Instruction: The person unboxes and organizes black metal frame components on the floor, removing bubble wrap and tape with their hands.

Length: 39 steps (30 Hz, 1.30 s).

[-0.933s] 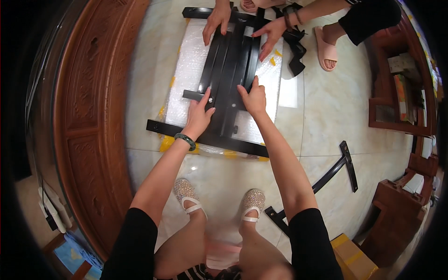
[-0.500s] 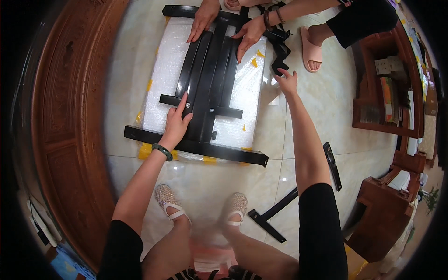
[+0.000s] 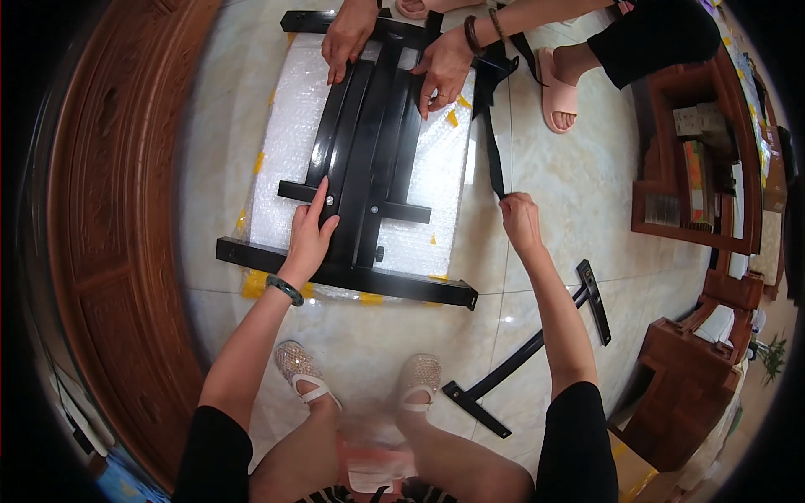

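A black metal frame [image 3: 389,113] lies on a flat slab in bubble wrap [image 3: 439,163] with yellow tape. My left hand [image 3: 309,241] rests on the frame near a bolt, fingers stretched out and holding nothing. To the right of the slab, my right hand [image 3: 521,225] is closed on the end of a black strap [image 3: 493,155]. The strap is pulled taut toward me from the frame's far right corner. Another person's left-side hand [image 3: 349,38] and right-side hand [image 3: 444,69] press on the frame's far part.
A black H-shaped metal piece [image 3: 516,356] lies on the tiled floor at my right. Carved wooden furniture [image 3: 126,251] runs along the left. A wooden cabinet [image 3: 696,176] stands at the right. The other person's pink slipper [image 3: 558,88] is beyond the strap.
My right hand has come nearer to me, drawing the bunched strap out into a straight line. My left hand stays on the frame. The other person's hands remain on it too.
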### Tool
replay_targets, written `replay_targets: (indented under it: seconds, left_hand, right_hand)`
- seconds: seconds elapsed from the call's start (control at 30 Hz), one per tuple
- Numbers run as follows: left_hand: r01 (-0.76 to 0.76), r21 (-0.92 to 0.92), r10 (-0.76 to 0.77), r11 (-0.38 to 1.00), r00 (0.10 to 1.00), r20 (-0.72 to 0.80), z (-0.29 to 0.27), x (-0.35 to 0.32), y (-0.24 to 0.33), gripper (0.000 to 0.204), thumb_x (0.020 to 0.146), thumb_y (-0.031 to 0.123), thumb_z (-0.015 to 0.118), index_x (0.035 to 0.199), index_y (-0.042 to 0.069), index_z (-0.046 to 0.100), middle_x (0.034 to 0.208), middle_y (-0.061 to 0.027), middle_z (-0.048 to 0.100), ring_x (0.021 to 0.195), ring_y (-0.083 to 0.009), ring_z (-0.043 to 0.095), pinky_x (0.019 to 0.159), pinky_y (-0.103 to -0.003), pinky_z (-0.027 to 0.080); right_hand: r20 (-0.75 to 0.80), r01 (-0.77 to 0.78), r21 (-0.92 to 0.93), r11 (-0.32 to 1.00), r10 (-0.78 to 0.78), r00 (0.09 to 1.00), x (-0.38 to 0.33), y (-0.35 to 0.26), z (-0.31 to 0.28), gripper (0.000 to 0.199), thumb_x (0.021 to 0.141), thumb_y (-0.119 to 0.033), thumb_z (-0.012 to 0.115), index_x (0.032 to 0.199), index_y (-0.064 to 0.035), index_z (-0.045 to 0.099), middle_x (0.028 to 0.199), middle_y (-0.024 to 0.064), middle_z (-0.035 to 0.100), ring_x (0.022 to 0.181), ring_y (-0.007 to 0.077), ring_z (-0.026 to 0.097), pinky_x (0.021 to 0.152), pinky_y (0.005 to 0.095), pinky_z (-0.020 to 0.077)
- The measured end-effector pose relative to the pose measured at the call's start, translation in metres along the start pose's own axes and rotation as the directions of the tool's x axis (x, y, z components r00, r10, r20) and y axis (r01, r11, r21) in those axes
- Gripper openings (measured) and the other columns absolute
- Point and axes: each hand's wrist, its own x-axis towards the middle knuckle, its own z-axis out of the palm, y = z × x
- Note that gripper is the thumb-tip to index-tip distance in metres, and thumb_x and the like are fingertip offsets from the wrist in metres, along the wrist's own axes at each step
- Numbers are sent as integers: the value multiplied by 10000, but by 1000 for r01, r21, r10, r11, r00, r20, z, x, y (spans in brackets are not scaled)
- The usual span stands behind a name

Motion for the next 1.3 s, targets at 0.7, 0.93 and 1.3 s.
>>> replay_targets:
  seconds: [0.7, 0.93, 1.3]
  left_hand:
    - [42, -149, -48, 988, 998, -38, -1, -3, 2, 717, 890, 98, 613, 1487, 177, 224, 942, -133, 541, 821, -228, 550, 781, -335, 476]
    - [13, -170, -60, 985, 960, -274, -38, -11, -19, 451, 911, 65, 562, 1354, 87, 476, 926, -76, 601, 835, -140, 579, 756, -270, 491]
    - [-113, -180, 69, 977, 970, -233, -49, 128, -9, 293, 914, 216, 554, 1134, 45, 640, 940, -142, 694, 857, -211, 668, 782, -295, 502]
  right_hand:
    - [-44, -287, -296, 911, 287, 957, -7, 14, 25, 456, 777, -266, 705, 1066, 48, 545, 903, 228, 609, 822, 388, 588, 747, 440, 478]
    - [375, -674, 708, 214, 695, 614, 3, -3, 18, 147, 900, -179, 553, 822, -56, 575, 586, -7, 462, 435, 116, 407, 401, 274, 327]
    - [457, -574, 722, 387, 357, 815, 63, -78, 40, 208, 907, -108, 539, 1025, 39, 626, 803, 72, 650, 639, 100, 575, 600, 231, 480]
